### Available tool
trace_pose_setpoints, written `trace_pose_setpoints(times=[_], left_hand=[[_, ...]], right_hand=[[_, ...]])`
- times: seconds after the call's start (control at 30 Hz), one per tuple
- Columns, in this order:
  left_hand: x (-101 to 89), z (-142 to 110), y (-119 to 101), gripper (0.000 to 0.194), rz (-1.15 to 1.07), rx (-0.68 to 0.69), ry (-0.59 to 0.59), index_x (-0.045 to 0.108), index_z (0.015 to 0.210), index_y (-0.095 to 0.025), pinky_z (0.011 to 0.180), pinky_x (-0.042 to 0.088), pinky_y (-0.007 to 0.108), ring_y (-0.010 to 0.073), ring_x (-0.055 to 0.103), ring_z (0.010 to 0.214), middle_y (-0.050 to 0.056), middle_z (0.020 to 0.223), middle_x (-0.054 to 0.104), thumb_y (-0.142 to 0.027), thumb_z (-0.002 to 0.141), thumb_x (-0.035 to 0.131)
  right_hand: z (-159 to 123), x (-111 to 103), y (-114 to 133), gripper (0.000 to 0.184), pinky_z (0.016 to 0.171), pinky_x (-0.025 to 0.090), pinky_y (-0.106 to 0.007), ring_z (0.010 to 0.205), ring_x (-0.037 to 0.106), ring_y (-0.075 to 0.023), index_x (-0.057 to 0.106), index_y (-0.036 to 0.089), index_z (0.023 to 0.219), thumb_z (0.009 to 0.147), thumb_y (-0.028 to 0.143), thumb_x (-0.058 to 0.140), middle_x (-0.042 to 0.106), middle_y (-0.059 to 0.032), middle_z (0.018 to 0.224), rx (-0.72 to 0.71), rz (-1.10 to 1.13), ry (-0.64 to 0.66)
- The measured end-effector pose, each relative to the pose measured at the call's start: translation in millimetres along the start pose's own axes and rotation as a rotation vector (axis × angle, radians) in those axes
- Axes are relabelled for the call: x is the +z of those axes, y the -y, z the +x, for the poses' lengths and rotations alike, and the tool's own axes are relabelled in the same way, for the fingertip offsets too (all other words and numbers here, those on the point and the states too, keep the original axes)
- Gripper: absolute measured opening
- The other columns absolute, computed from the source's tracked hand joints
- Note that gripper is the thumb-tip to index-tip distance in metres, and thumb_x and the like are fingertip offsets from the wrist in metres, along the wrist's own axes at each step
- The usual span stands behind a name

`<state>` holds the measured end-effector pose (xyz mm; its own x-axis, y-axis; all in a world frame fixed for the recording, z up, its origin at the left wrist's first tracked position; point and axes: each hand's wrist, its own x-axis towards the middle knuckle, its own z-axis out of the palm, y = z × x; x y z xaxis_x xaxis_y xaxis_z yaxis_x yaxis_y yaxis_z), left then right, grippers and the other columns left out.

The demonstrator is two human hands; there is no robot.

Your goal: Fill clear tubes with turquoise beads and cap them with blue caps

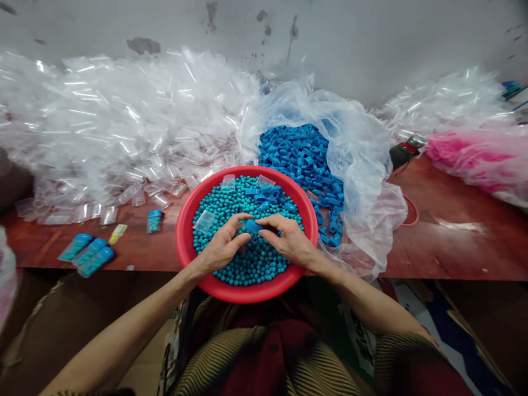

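Observation:
Over a red basin [181,236] of teal beads [243,272], my two hands meet at the middle. My right hand [286,237] pinches a blue cap [252,225] between thumb and fingers. Curled from the other side, my left hand [225,245] grips what looks like a clear plastic container, hard to make out against the beads. Several loose blue caps [267,195] lie on the beads behind my hands. A clear empty container [205,221] rests on them at the left, and another clear container [228,183] near the back rim.
Bead-filled containers with blue caps [95,259] lie on the red table [433,242] at left; one more [154,221] stands nearer the basin. Clear containers [124,126] are heaped behind. A plastic bag [363,165] spills blue caps [295,154]. Pink items in plastic [470,157] are right.

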<state>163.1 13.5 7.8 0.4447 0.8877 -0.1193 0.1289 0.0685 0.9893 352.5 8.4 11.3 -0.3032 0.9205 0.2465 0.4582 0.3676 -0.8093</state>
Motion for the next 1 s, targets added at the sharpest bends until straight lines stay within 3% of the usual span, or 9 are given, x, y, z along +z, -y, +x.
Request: trace_pose_setpoints(times=[0.17,0.37,0.5,0.6,0.73,0.83,0.93,1.0], left_hand=[[-1.4,-0.2,0.5,0.048,-0.06,-0.06,0.025,0.039,0.124,-0.021,0.038,0.036,0.016,0.0068,0.049,0.049,-0.003,0.072,0.055,-0.032,0.081,0.056],[-4.2,-0.9,1.6,0.055,-0.105,-0.074,0.023,0.037,0.127,-0.02,0.035,0.034,0.016,0.0068,0.051,0.046,-0.003,0.072,0.055,-0.037,0.08,0.059],[-0.9,-0.9,-3.3,0.048,-0.163,-0.045,-0.016,0.043,0.119,-0.02,0.036,0.032,0.015,0.0056,0.047,0.046,-0.005,0.067,0.051,-0.034,0.078,0.062],[1.5,-0.8,-4.8,0.041,-0.208,-0.03,-0.045,0.045,0.111,-0.019,0.037,0.032,0.015,0.0054,0.045,0.046,-0.006,0.064,0.05,-0.034,0.077,0.063],[1.9,-0.6,-1.3,0.036,-0.208,-0.023,-0.112,0.047,0.103,-0.019,0.038,0.036,0.016,0.0053,0.044,0.046,-0.007,0.062,0.047,-0.035,0.076,0.065],[-1.8,-0.8,2.1,0.037,-0.204,-0.03,-0.148,0.045,0.105,-0.02,0.036,0.034,0.014,0.0046,0.045,0.043,-0.008,0.06,0.047,-0.036,0.077,0.064],[-6.7,-1.8,3.0,0.04,-0.172,-0.069,-0.082,0.043,0.109,-0.021,0.034,0.034,0.014,0.0057,0.05,0.042,-0.007,0.064,0.052,-0.039,0.079,0.061],[-7.7,-2.6,1.7,0.039,-0.135,-0.085,-0.035,0.042,0.108,-0.021,0.034,0.035,0.014,0.0058,0.052,0.043,-0.006,0.067,0.054,-0.039,0.079,0.061]], right_hand=[[6.4,11.3,0.2,0.019,0.075,0.048,-0.027,0.08,0.065,-0.0141,0.069,0.019,0.098,0.083,0.023,0.058,0.072,-0.0009,0.088,0.1,0.202,0.032],[4.3,13.2,-0.4,0.015,0.074,0.047,-0.027,0.076,0.062,-0.0145,0.072,0.019,0.093,0.083,0.02,0.06,0.071,-0.0032,0.082,-0.061,0.019,-0.08],[-0.4,17.1,1.9,0.018,0.069,0.046,-0.027,0.068,0.056,-0.0142,0.071,0.019,0.093,0.087,0.02,0.054,0.067,-0.0026,0.072,-0.195,-0.072,-0.113],[-0.2,22.7,3.4,0.019,0.068,0.045,-0.027,0.069,0.055,-0.0144,0.07,0.019,0.09,0.088,0.018,0.051,0.065,-0.0029,0.071,-0.219,-0.084,-0.124],[3.8,26.2,3.6,0.021,0.069,0.045,-0.028,0.07,0.055,-0.0149,0.07,0.018,0.088,0.089,0.018,0.049,0.063,-0.0035,0.07,-0.201,-0.084,-0.086],[9.5,18.8,2.1,0.022,0.076,0.046,-0.031,0.077,0.057,-0.0161,0.068,0.016,0.101,0.087,0.018,0.051,0.065,-0.005,0.079,-0.176,-0.031,0.021],[17.2,6.0,-1.7,0.027,0.081,0.047,-0.032,0.085,0.06,-0.0159,0.066,0.017,0.107,0.082,0.019,0.056,0.067,-0.0045,0.089,-0.035,0.168,0.172],[22.2,0.4,-4.6,0.029,0.078,0.048,-0.031,0.082,0.062,-0.0145,0.065,0.017,0.105,0.077,0.021,0.061,0.067,-0.0021,0.086,0.103,0.322,0.188]])
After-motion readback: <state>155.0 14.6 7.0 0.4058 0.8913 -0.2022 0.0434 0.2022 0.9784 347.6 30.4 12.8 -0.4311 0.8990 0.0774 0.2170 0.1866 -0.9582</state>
